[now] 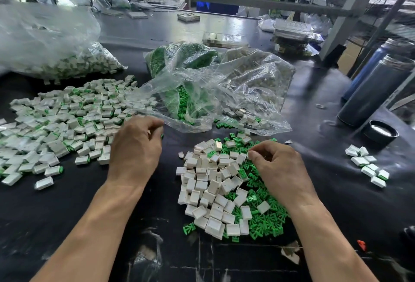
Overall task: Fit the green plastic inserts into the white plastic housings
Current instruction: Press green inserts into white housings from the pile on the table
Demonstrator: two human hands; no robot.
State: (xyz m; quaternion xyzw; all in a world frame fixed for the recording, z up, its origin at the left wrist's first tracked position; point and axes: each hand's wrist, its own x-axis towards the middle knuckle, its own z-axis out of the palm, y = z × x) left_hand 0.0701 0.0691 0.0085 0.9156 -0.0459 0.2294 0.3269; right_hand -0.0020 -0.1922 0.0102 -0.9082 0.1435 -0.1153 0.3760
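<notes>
A mixed heap of white housings (211,182) and loose green inserts (265,216) lies on the black table in front of me. My right hand (278,167) rests on this heap, fingers curled, thumb and forefinger pinched together at its far edge; I see nothing between them. My left hand (137,147) hovers left of the heap with fingers closed, and a small green insert (162,136) peeks out at its fingertips. To the left spreads a wide pile of housings with green inserts fitted (62,122).
An open clear bag (224,93) with green inserts and white housings lies behind my hands. A second full bag (56,52) sits far left. Two metal flasks (372,88), a black cap (380,132) and a few fitted housings (368,167) are at right.
</notes>
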